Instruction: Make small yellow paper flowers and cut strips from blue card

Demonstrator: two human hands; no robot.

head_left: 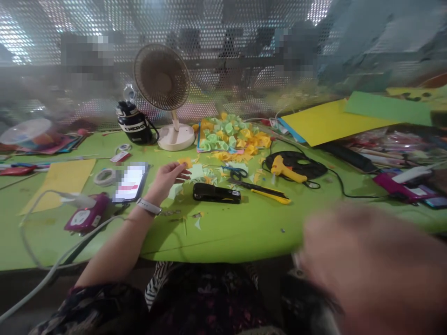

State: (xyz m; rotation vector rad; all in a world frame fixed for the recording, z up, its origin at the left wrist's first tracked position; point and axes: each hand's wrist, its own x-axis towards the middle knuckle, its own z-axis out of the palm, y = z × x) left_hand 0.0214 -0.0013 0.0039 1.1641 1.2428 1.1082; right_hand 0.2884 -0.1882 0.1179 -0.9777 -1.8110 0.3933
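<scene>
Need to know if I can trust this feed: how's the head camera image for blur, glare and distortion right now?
In the head view, the right hand is heavily motion-blurred, while the left hand stays fairly sharp; the perforated metal screen glares white toward the top corners and looks hazy lower down; wide-angle distortion bows the edge of the green table.

left hand (165, 181): fingers (181, 173) holding yellow paper scrap (185, 162); black stapler (216, 192) just right; phone (132, 182) just left; right hand (370, 265) blurred.

A green desk (223, 237) stands in front of a big metal wall (216, 28) full of tiny holes, and bright light shines through the holes.
</scene>
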